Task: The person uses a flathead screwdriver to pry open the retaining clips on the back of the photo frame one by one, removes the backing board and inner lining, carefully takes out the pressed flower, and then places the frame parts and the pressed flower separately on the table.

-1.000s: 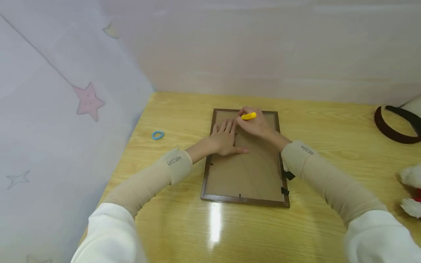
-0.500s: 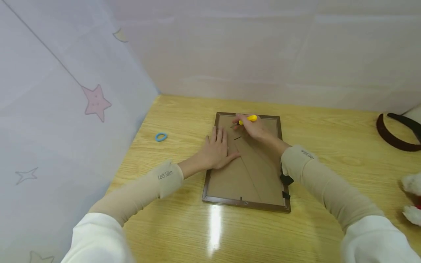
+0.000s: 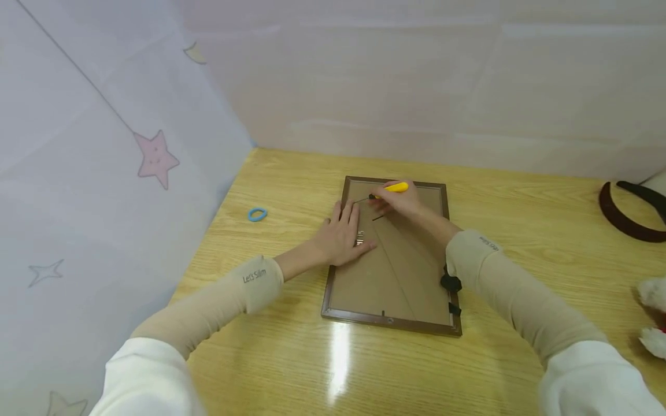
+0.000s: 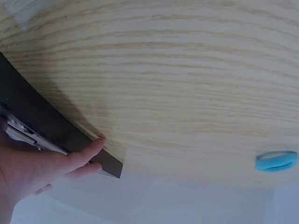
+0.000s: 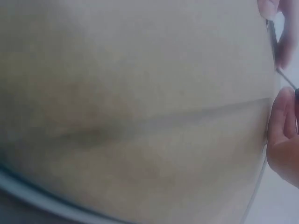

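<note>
A picture frame (image 3: pixel 391 271) with a dark rim and a brown backing board lies back side up. My left hand (image 3: pixel 338 234) rests on its left side with the fingers spread. In the left wrist view, fingers of the left hand (image 4: pixel 51 163) lie along the dark frame edge (image 4: pixel 51 116). My right hand (image 3: pixel 403 199) holds a screwdriver by its yellow handle (image 3: pixel 396 188). Its thin metal shaft (image 3: pixel 361 201) points left, the tip close to the left fingertips. Whether the tip touches the frame's inner edge, I cannot tell. The right wrist view shows the backing board (image 5: pixel 140 93) up close.
A blue ring-shaped band (image 3: pixel 257 214) lies on the wooden table (image 3: pixel 281 358) left of the frame. Black tabs (image 3: pixel 451 282) stick out at the frame's right side. Farther right are a dark headband (image 3: pixel 624 219) and something white and fluffy (image 3: pixel 652 294). Pale walls border the table.
My left hand has slid left and toward me, away from the right hand. The screwdriver's shaft has come into sight, its tip now by the frame's left edge.
</note>
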A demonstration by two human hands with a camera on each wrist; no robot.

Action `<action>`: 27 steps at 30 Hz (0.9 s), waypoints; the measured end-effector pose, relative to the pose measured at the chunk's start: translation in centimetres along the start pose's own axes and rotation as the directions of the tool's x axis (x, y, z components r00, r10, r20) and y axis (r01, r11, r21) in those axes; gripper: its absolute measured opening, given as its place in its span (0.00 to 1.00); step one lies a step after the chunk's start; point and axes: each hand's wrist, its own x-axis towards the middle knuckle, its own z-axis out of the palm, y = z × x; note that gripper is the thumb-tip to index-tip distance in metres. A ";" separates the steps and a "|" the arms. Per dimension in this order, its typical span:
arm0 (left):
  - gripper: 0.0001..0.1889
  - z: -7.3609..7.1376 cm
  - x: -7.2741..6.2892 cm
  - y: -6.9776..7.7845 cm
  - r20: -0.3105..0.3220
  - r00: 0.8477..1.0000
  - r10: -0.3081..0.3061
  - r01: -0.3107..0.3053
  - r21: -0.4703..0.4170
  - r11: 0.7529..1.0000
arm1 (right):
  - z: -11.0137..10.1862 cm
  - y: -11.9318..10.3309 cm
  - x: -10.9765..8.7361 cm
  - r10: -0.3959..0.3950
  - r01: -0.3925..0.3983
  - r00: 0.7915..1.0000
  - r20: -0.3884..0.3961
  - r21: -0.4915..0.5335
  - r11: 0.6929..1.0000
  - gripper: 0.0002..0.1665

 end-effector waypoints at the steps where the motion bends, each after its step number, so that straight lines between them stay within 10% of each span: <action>1: 0.52 -0.1 0.0 0.0 0.006 1.000 0.001 -0.001 0.003 1.000 | -0.1 0.0 0.0 0.003 -0.003 1.000 0.001 0.004 1.000 0.15; 13: 0.52 -0.1 0.2 0.3 0.034 0.999 0.017 -0.017 0.001 1.000 | -1.3 0.0 0.6 0.134 -0.133 0.991 0.012 0.260 0.956 0.25; 27: 0.52 -0.2 -0.2 0.1 0.039 0.999 0.000 0.001 -0.037 0.999 | -1.1 -0.7 1.3 0.247 -0.253 0.967 0.057 0.275 0.927 0.22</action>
